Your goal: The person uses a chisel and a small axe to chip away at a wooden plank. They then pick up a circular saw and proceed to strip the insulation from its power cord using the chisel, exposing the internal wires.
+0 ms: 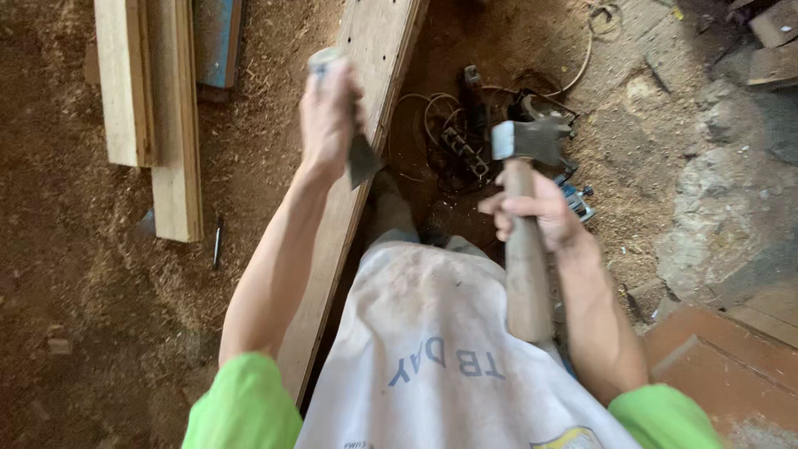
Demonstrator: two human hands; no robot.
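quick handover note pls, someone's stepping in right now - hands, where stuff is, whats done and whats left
Left hand: gripped around a chisel, blade tip down on the long plank that runs away from the body.
Right hand: gripped on the wooden handle of a hammer, head raised, clear of the chisel.
Nearby: two more boards lie on the sawdust to the left; a tangle of cable and tools sits to the right of the plank.
Done: the plank already shows a few small holes near its far end; no finished cut is visible at the chisel.
Left: the cut at the blade tip looks barely begun, if at all.
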